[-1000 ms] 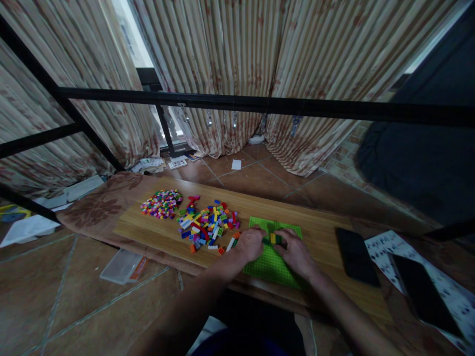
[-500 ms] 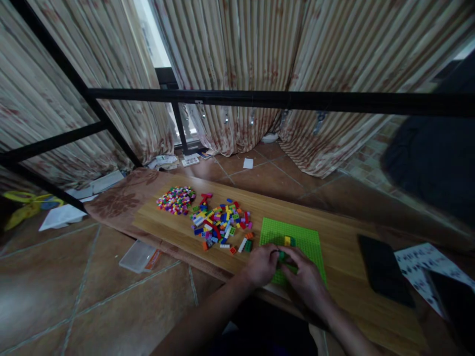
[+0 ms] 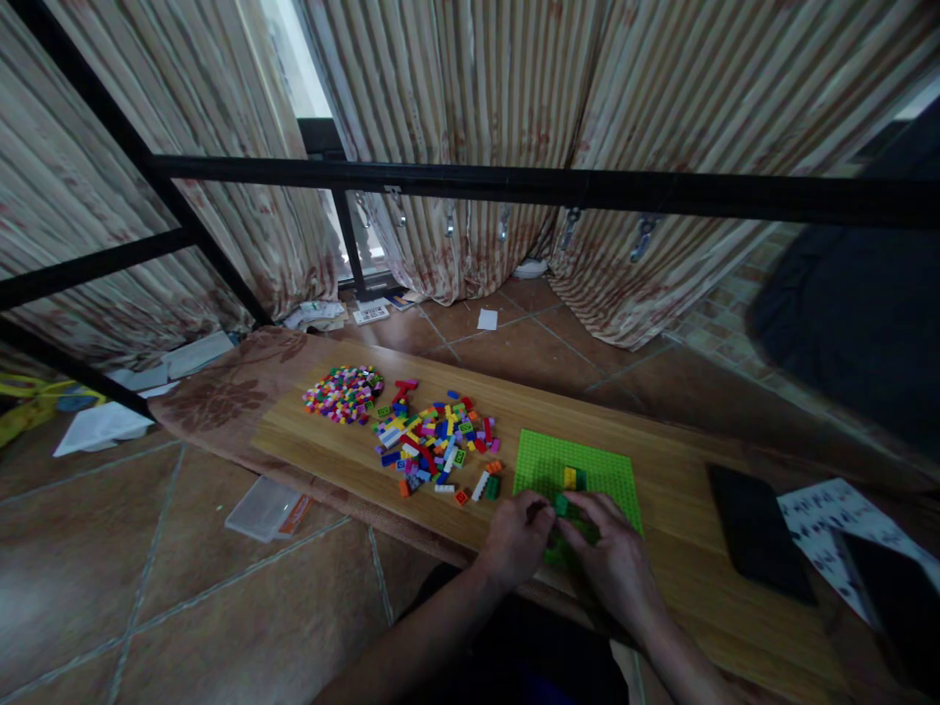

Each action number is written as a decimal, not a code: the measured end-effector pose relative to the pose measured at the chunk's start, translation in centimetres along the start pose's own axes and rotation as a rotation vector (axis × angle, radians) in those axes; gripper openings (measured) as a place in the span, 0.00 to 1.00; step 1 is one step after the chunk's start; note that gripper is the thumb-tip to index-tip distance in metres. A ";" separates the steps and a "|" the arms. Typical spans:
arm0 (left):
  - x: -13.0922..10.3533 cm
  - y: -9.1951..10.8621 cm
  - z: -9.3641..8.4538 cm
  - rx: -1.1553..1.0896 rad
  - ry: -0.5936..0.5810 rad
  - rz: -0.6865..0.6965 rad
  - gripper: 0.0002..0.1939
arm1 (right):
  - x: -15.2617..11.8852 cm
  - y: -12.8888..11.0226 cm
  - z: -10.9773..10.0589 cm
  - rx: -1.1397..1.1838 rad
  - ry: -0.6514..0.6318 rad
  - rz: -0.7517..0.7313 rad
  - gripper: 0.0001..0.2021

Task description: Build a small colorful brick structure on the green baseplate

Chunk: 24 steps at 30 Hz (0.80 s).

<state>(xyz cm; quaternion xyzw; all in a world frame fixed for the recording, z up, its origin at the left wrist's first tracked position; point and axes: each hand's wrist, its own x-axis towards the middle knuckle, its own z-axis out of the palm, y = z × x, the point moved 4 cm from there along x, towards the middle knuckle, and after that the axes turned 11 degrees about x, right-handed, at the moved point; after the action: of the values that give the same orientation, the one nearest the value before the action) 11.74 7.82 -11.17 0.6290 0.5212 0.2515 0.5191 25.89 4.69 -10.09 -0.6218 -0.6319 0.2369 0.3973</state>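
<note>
Both hands, left hand (image 3: 518, 537) and right hand (image 3: 609, 548), pinch a green brick (image 3: 562, 504) inside the baseplate's (image 3: 617, 480) edges.

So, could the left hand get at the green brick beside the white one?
Probably yes: the left hand is near the green brick with nothing between them, though it looks busy at another green piece.

Wooden worktop (image 3: 676, 490) bears, from its left end: a heap of small beads or bricks (image 3: 344, 395), scattered mixed bricks (image 3: 441, 436), a green studded baseplate (image 3: 613, 475) and, near the right end, a dark flat object (image 3: 760, 534).
</note>
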 end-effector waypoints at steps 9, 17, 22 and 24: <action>-1.7 -0.6 -0.9 0.276 -0.008 0.085 0.11 | 2.8 2.1 -2.1 -0.126 0.062 0.001 0.17; -1.4 -0.6 -1.0 0.281 -0.042 0.091 0.12 | 4.7 2.5 0.3 -0.289 -0.027 -0.060 0.16; -1.2 -0.5 -1.1 0.287 -0.043 0.072 0.13 | 4.7 2.8 0.2 -0.338 -0.021 -0.106 0.15; -1.1 -0.4 -1.1 0.288 -0.043 0.071 0.12 | 4.8 2.6 0.1 -0.348 -0.029 -0.117 0.14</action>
<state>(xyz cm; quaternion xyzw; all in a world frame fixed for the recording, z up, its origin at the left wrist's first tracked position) 10.24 7.18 -10.90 0.7203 0.5182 0.1786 0.4252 27.79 9.73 -11.24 -0.6397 -0.7043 0.1097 0.2877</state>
